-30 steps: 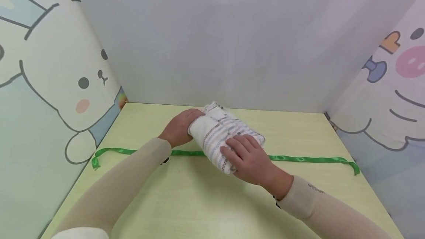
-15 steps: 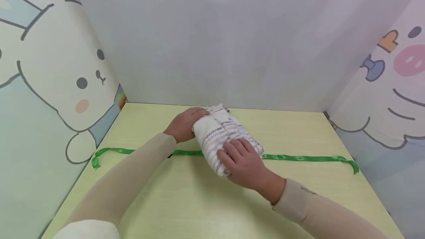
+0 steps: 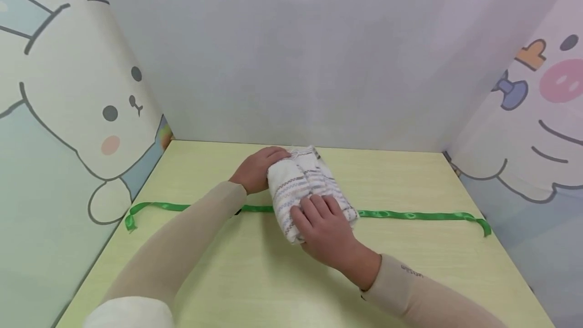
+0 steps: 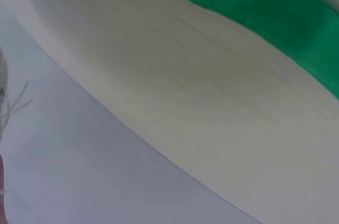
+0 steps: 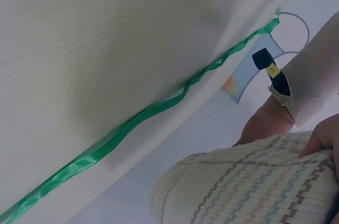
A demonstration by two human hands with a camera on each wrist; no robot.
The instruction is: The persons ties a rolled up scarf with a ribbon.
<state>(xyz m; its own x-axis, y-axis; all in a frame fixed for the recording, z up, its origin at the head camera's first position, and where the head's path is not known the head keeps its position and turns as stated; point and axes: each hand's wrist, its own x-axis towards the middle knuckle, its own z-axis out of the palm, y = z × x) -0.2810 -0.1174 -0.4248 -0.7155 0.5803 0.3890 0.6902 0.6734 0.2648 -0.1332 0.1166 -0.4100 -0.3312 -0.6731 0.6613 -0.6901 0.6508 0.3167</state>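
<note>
A folded white towel [image 3: 286, 186] with grey, brown and blue stripes is held above the table, slanting from far left to near right. My left hand [image 3: 256, 170] grips its far left end, with the thumb side hidden. At the near end my right hand [image 3: 329, 237] holds it, fingers bent over the top. Beneath runs a green ribbon [image 3: 410, 215], lying straight across the tabletop. In the right wrist view, the towel's rounded side [image 5: 238, 192] hangs clear of the table. Only loose threads and a sliver of the left hand show in the left wrist view.
The pale wooden table [image 3: 255, 287] ends at a grey back wall [image 3: 300, 54]. Side panels carry a cartoon rabbit [image 3: 86, 95] and a cartoon pig face [image 3: 546, 130]. Both ribbon ends curl near the table's side edges.
The towel has turned a little, its far end shifting right and its near end left. Both hands have moved along with it, still gripping.
</note>
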